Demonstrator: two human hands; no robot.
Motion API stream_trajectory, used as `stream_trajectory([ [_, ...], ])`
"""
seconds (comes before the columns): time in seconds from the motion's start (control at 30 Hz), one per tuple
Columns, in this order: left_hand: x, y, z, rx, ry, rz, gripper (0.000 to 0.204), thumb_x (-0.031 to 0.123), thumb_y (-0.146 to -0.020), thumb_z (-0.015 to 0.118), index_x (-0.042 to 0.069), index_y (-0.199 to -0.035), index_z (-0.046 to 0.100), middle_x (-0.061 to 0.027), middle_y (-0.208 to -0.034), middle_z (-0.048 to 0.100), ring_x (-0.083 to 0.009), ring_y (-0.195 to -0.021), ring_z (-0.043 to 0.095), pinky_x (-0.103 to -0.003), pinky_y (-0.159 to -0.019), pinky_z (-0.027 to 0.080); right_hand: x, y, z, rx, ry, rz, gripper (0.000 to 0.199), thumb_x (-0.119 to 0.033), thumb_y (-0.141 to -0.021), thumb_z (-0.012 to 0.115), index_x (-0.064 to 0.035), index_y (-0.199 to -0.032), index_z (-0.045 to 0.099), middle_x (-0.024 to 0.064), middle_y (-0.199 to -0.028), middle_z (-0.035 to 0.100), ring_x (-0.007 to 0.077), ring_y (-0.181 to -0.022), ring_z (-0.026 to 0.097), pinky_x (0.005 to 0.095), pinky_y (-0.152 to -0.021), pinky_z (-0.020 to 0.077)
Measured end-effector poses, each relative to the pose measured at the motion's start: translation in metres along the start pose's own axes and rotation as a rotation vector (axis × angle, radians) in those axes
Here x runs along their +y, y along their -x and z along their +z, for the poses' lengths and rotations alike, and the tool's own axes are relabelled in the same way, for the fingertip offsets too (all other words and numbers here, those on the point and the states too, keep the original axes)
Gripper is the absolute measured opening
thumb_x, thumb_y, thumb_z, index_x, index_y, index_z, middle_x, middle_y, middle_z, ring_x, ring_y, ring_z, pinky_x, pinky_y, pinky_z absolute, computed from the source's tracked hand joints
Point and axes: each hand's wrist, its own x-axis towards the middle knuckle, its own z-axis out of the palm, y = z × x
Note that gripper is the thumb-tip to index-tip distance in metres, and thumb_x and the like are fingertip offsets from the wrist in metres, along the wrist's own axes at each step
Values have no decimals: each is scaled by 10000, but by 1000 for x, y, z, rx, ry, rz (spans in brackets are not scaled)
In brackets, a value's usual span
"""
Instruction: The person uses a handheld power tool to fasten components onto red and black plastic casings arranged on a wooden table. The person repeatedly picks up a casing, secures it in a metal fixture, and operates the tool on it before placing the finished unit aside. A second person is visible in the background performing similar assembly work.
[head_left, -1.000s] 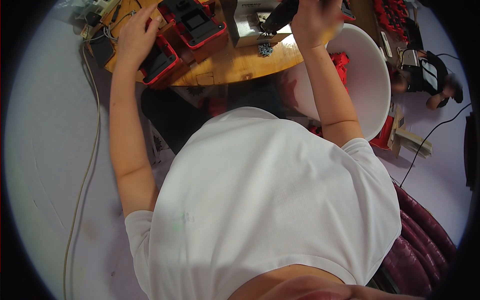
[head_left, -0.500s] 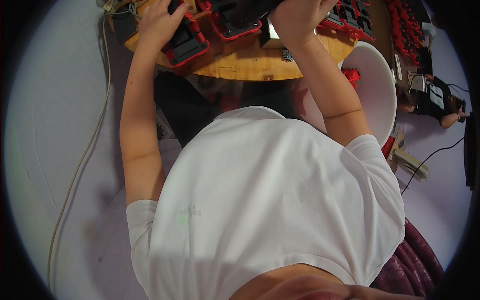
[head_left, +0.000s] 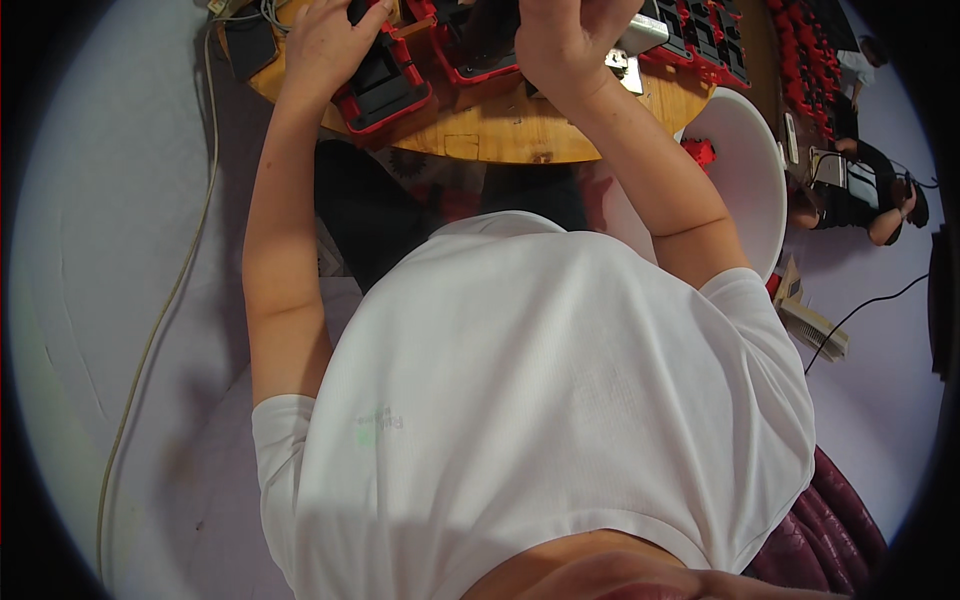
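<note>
At the top edge, my left hand [head_left: 328, 42] rests on a red-and-black plastic housing [head_left: 388, 90], its thumb bent over the dark part. The fingertips are cut off by the frame edge. My right hand [head_left: 570, 45] is closed around a dark object [head_left: 490, 28] that looks like a hand tool; its kind is not clear. It stands over a second red-and-black housing [head_left: 455, 68]. Beside the right hand, a silver metal piece [head_left: 645, 35] and a small shiny metal plate [head_left: 626, 72] show on the round wooden table [head_left: 500, 135].
More red-and-black housings [head_left: 705, 45] line the table's right side. Below its edge stands a white tub [head_left: 755, 170] with a red part [head_left: 700, 150] inside. A pale cable [head_left: 185, 265] runs along the left. Another person [head_left: 865, 195] is at the far right.
My right hand and the dark object have shifted left, uncovering the silver piece and metal plate. My left hand and its housing appear slightly farther right.
</note>
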Motion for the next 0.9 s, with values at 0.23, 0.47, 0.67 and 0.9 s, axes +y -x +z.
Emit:
stream_trajectory([
  [0.23,-5,-1,-2,13,-38,11,585,554,-866,553,100,-1230,614,-147,-1207,618,-361,-1144,530,-412,-982,407,-4,-2,-14,72,-147,19,499,-424,-927,608,-24,-1171,435,97,-846,592,140,-638,576,283,-551,494],
  [0.47,2,-6,-5,-18,-2,37,567,533,-870,565,78,-1202,628,-181,-1142,637,-381,-1082,564,-436,-931,436,-39,7,-110,152,346,79,407,-394,-936,602,-19,-1044,486,89,-798,594,139,-623,583,278,-565,487],
  [0.67,9,-6,-10,-34,15,15,574,541,-864,560,71,-1185,636,-186,-1126,644,-386,-1069,574,-444,-916,448,-36,33,-115,246,341,27,492,-410,-906,644,-16,-1123,444,98,-844,588,155,-682,580,284,-614,489],
  [0.9,4,-7,-6,-8,-2,36,572,551,-860,559,88,-1187,638,-180,-1142,639,-374,-1085,568,-441,-918,448,-29,31,-117,227,351,53,456,-415,-916,630,-28,-1081,455,85,-802,576,143,-631,576,273,-571,484],
])
